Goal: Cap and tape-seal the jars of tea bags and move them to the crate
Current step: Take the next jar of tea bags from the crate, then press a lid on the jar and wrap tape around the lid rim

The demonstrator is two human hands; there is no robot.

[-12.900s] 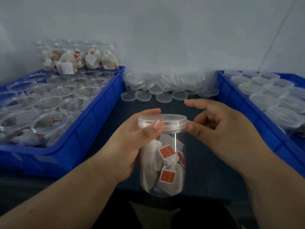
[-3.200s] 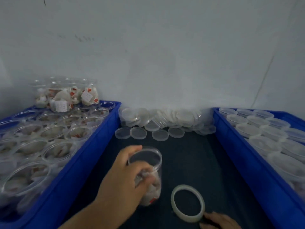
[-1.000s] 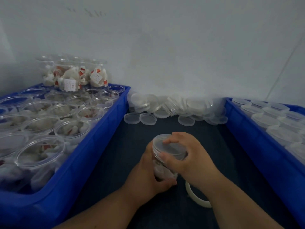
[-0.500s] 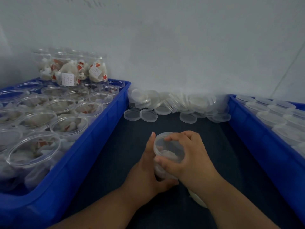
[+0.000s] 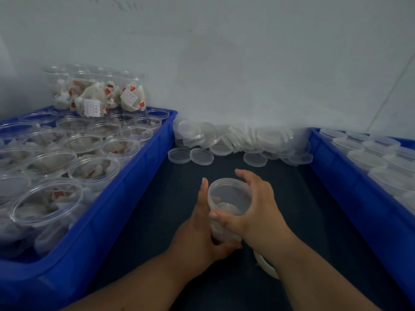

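Jar (image 5: pixel 226 221) of tea bags at the centre of the dark tabletop (image 5: pixel 157 209), in the lane between two blue crates. The jar stands upright, long axis vertical, mouth up, with a clear lid (image 5: pixel 229 196) over the mouth; its base is hidden behind the hands.

The left hand (image 5: pixel 202 232) wraps the jar's body from the left, fingers reaching up its far-left side and thumb curled across the near side. The right hand (image 5: pixel 253 212) grips the lid's rim from the right, thumb on the near edge and fingers curved over the far edge.

The left crate (image 5: pixel 125 198) holds open jars (image 5: pixel 89 169), and more filled jars (image 5: pixel 101 97) stand stacked at its far end. The right crate (image 5: pixel 350 187) holds capped jars (image 5: pixel 368 158).

Both crate walls run close along the lane. Its far end is closed by a heap of loose lids (image 5: pixel 242 140) against the wall. Bare tabletop lies between the jar and this heap.

A tape roll (image 5: pixel 266 268) lies under the right wrist, partly hidden.
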